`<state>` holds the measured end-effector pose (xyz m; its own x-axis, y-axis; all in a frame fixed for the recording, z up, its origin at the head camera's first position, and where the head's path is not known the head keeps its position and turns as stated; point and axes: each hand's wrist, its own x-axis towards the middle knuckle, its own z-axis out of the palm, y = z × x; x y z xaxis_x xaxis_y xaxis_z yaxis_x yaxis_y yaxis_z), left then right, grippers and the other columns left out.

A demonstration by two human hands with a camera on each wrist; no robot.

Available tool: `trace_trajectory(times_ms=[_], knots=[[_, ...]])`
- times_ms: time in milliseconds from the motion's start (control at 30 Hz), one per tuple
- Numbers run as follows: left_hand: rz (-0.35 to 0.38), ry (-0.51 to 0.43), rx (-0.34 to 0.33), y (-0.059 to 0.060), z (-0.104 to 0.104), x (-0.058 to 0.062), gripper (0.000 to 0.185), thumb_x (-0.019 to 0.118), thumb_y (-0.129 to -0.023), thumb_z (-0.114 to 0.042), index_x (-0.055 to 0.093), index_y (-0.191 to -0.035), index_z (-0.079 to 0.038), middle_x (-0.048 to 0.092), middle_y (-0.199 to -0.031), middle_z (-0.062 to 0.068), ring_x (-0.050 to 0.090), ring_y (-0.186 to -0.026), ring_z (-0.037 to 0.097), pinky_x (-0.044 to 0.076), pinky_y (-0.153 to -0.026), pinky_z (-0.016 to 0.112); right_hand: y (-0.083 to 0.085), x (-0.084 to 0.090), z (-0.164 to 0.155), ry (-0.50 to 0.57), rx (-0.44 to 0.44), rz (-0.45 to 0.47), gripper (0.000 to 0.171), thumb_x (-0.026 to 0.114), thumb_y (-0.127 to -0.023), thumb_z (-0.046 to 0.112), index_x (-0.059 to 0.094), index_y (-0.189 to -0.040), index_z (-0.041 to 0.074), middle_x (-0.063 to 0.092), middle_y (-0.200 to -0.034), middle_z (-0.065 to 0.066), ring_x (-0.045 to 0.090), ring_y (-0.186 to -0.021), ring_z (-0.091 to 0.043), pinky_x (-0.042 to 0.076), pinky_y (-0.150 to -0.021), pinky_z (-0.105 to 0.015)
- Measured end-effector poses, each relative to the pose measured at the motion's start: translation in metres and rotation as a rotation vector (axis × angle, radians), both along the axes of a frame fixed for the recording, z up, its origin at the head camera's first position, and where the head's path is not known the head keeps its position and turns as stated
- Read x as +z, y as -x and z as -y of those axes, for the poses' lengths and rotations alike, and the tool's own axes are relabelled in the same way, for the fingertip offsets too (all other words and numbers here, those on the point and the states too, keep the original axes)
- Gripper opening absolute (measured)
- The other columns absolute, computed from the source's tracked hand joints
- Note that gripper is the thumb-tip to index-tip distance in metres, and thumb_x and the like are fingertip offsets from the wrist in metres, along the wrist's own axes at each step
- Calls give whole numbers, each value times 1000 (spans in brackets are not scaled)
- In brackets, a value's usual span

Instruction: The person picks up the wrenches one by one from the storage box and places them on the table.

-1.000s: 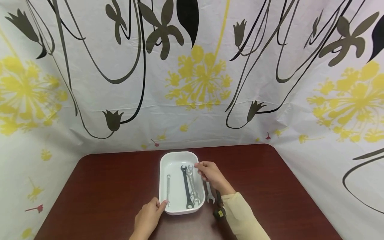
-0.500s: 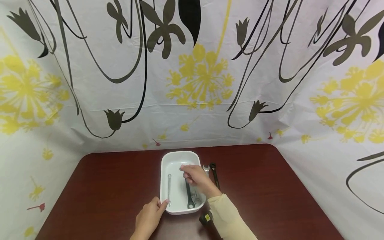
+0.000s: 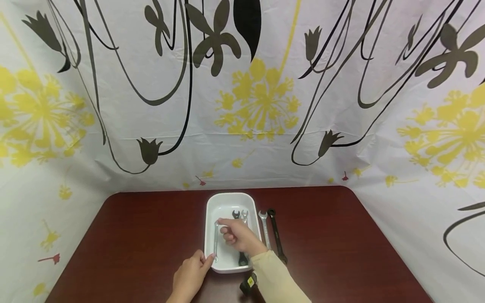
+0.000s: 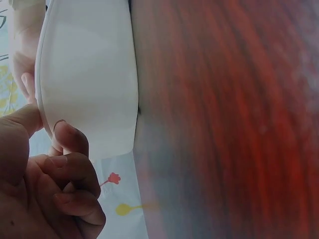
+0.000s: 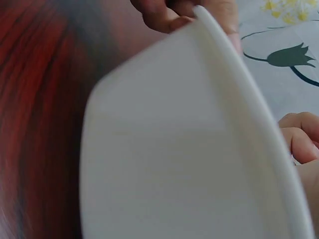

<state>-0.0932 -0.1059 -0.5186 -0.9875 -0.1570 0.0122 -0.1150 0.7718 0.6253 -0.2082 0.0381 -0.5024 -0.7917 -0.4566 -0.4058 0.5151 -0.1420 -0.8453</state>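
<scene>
Reaching into white rectangular tray point(image 3: 212, 206), right hand point(image 3: 238, 236) pinches thin silver wrench point(image 3: 216, 244) at 9 o'clock; left hand point(image 3: 189, 275) grips near rim. Next, probably: lift wrench clear.

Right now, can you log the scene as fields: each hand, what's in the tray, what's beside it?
left hand: grips near left corner of tray
right hand: over tray, fingertips at slim silver wrench; grip unclear
in tray: slim silver wrench, black wrench, silver wrench
on table, right of tray: silver wrench, black wrench
</scene>
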Motion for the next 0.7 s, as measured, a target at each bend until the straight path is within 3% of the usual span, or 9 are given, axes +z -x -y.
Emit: trace_trajectory(times_ms=[267, 567, 700], knots=[[4, -2, -3, 1, 0, 0, 36, 61, -91, -45, 47, -71, -18, 35, -55, -9, 38, -51, 9, 29, -48, 30, -3, -14, 15, -13, -27, 28, 7, 55, -94, 14, 56, -96, 7, 42, -57, 11, 29, -44, 4, 22, -42, -11], [21, 0, -5, 1, 0, 0, 38, 61, -91, -45, 46, -70, -17, 35, -54, -8, 39, -51, 10, 29, -48, 30, -7, -22, 19, -97, -30, -23, 24, 56, -92, 14, 58, -108, -3, 45, -58, 9, 31, -44, 2, 23, -42, -12], [25, -7, -6, 2, 1, 0, 38, 61, -91, -45, 46, -70, -17, 34, -54, -8, 38, -51, 10, 29, -47, 30, -5, -23, 21, -155, -19, -61, 16, 57, -91, 15, 58, -98, 1, 45, -56, 9, 32, -43, 1, 24, -41, -14]])
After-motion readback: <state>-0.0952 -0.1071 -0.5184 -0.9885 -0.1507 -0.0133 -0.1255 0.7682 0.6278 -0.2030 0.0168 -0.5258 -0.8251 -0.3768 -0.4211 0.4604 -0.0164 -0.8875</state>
